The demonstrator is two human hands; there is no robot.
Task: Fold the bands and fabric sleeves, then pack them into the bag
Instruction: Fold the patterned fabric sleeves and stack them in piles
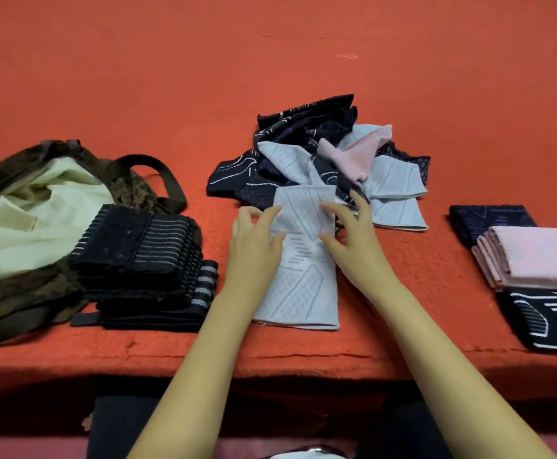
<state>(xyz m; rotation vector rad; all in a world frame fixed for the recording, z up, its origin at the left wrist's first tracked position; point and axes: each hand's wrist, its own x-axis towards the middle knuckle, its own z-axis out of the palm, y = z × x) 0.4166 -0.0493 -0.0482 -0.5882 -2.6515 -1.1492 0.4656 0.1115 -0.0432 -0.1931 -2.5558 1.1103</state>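
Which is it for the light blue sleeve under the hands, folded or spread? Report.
Spread: the light blue sleeve lies flat at full length, left hand and right hand gripping its far edges.

Far half of orange-red felt table cover (270, 44) bare, passable. Left blocked: open camouflage fabric bag with cream lining (22, 210), stack of folded black striped bands (138, 253) touching it. Centre: tangled heap of navy, blue, pink sleeves (320, 150), pale blue patterned sleeve (303, 286) flat in front. Right: folded pink-and-navy sleeve stack (535, 260); bare lane between it and the flat sleeve.
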